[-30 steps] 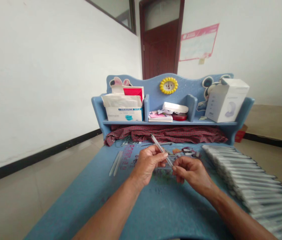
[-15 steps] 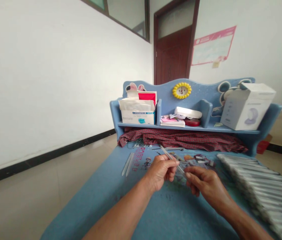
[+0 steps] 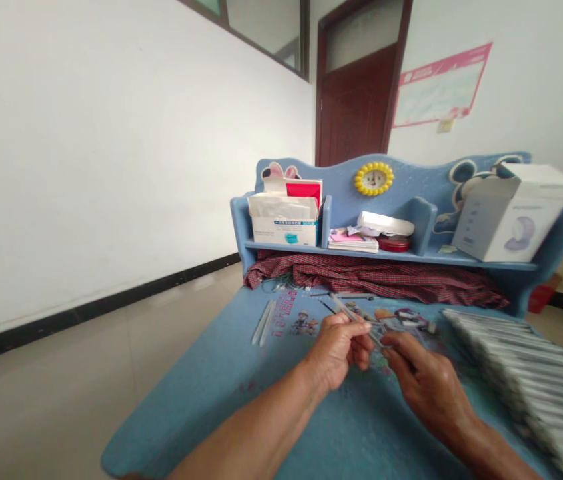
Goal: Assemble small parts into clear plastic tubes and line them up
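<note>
A slim, translucent tube (image 3: 342, 307) slants away from me above the desk. My left hand (image 3: 342, 348) is closed round its middle, thumb and forefinger pinching it. At the near end, my right hand (image 3: 428, 381) has its fingertips closed on the tube; the exact grip is blurred. Two similar pale tubes (image 3: 264, 323) lie side by side on the blue desk (image 3: 196, 387), left of my hands. Right of my right hand lies a thick row of thin silver-grey sticks (image 3: 526, 373), packed side by side.
Behind the hands, a red checked cloth (image 3: 376, 279) lies bunched under the shelf (image 3: 341, 252). A mask box (image 3: 285, 223), a red tin (image 3: 394, 244) and a white carton (image 3: 511, 217) stand on it. Dark thin rods (image 3: 356, 296) lie before the cloth.
The view has turned slightly left, so the desk and shelf sit further right. Both hands still hold the tube; the right hand's fingers have shifted a little at its near end.
</note>
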`<state>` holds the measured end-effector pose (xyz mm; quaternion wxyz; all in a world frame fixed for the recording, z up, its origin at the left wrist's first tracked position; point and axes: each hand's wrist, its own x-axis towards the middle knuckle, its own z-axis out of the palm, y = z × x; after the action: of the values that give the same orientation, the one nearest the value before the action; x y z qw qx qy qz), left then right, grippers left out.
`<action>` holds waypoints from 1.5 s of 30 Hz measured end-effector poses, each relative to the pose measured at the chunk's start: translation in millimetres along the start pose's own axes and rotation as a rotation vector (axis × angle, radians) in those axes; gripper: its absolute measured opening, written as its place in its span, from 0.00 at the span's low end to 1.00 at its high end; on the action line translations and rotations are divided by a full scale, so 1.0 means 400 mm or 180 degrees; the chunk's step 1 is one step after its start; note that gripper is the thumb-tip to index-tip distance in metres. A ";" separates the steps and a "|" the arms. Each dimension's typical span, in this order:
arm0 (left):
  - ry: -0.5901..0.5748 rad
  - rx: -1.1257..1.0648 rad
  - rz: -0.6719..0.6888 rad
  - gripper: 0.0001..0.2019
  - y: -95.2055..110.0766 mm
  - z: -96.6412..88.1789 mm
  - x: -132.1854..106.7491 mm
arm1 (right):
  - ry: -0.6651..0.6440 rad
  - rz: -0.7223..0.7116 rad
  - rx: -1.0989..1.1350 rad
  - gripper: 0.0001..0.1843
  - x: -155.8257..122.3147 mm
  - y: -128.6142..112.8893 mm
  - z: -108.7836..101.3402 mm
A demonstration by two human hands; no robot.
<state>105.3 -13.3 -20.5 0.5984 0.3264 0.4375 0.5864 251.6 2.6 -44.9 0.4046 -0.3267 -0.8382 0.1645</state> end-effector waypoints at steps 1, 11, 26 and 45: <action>0.0003 -0.0028 -0.0015 0.08 -0.004 0.004 -0.002 | -0.0016 -0.0032 -0.0015 0.07 -0.001 -0.001 0.000; -0.0012 0.0544 0.0180 0.10 0.007 0.001 0.007 | -0.0225 0.0452 -0.0065 0.13 0.048 -0.009 0.000; -0.1018 0.2003 -0.0585 0.13 0.058 0.002 0.011 | -0.0613 -0.0904 -0.1392 0.20 0.069 -0.016 -0.055; -0.1440 0.2228 -0.0281 0.17 0.068 0.016 -0.004 | -0.1900 0.1503 -0.3604 0.11 -0.172 0.060 -0.493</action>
<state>100.0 -11.6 6.8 0.5570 0.6116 0.4814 0.2897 447.9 -24.4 24.7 -0.1240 -0.6028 -0.7770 -0.1324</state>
